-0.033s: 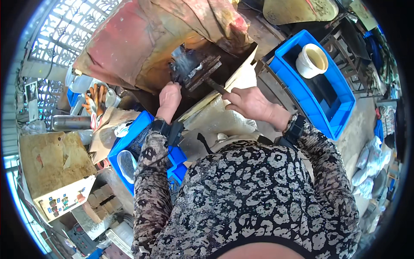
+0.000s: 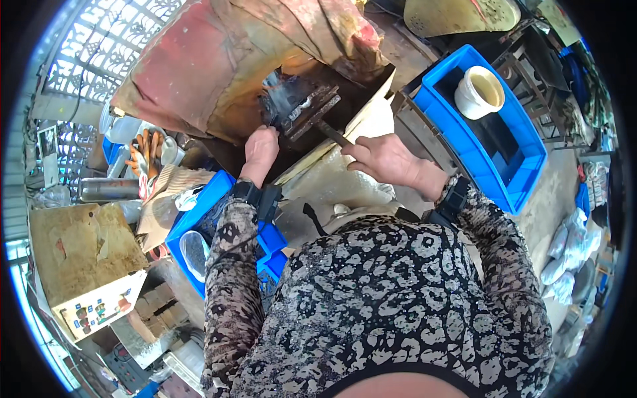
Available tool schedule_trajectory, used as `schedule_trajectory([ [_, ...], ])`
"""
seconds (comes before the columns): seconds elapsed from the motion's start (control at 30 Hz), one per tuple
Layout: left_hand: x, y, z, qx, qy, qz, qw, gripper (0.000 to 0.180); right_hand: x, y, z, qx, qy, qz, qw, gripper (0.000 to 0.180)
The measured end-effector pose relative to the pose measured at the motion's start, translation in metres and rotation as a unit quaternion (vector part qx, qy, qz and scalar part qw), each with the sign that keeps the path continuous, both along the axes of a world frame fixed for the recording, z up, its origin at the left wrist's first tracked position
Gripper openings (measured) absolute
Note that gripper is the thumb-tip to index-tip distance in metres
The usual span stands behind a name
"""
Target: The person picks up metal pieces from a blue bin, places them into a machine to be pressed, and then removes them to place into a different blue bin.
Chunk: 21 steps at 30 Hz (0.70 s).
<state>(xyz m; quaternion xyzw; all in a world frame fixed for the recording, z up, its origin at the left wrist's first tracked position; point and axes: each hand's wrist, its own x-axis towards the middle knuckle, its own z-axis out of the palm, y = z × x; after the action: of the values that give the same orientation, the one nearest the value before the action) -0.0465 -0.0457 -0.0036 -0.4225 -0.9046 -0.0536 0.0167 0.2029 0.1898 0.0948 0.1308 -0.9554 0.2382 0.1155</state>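
Inside the cloth-hooded work box, a dark, rusty metal fixture (image 2: 313, 114) lies at a slant, with a shiny strip along it. My right hand (image 2: 385, 158) is closed round a dark flat bar (image 2: 332, 131), whose far end reaches the fixture's near side. On the fixture's left, my left hand (image 2: 261, 147) is closed at the box's opening. Whatever its fingers grip is too small and dark to name. A bluish-grey hazy patch (image 2: 281, 94), apparently smoke, shows just beyond that hand.
A stained pinkish cloth (image 2: 192, 66) drapes over the box. To the right, a blue tray (image 2: 531, 179) bears a white bucket (image 2: 479, 94). A blue bin (image 2: 178, 233) stands by my left forearm. Farther left are orange gloves (image 2: 146, 154) and a control box (image 2: 86, 242) with knobs.
The hazy patch beyond my left hand looks wider and a little differently shaped. Both hands, the bar and the fixture stay practically where they were.
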Motion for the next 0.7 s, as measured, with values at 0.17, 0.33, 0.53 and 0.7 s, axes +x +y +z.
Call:
schedule_trajectory([
  [0.17, -0.006, -0.001, -0.028, -0.002, -0.012, 0.006, 1.000, 0.015, 0.005, 0.002, -0.005, -0.017, -0.013, 0.069, 0.997, 0.032],
  [0.33, 0.009, -0.004, -0.012, 0.041, -0.005, 0.012, 0.999, 0.016, -0.005, 0.012, 0.017, -0.004, -0.049, 0.124, 0.991, 0.038],
  [0.53, 0.057, 0.002, 0.073, 0.176, 0.004, 0.072, 0.982, 0.012, -0.078, 0.019, 0.039, -0.225, -0.273, -0.107, 0.929, 0.053],
  [0.7, 0.087, 0.026, 0.109, 0.262, -0.004, 0.026, 0.965, 0.012, -0.131, -0.023, 0.026, -0.524, -0.298, -0.175, 0.778, 0.038],
])
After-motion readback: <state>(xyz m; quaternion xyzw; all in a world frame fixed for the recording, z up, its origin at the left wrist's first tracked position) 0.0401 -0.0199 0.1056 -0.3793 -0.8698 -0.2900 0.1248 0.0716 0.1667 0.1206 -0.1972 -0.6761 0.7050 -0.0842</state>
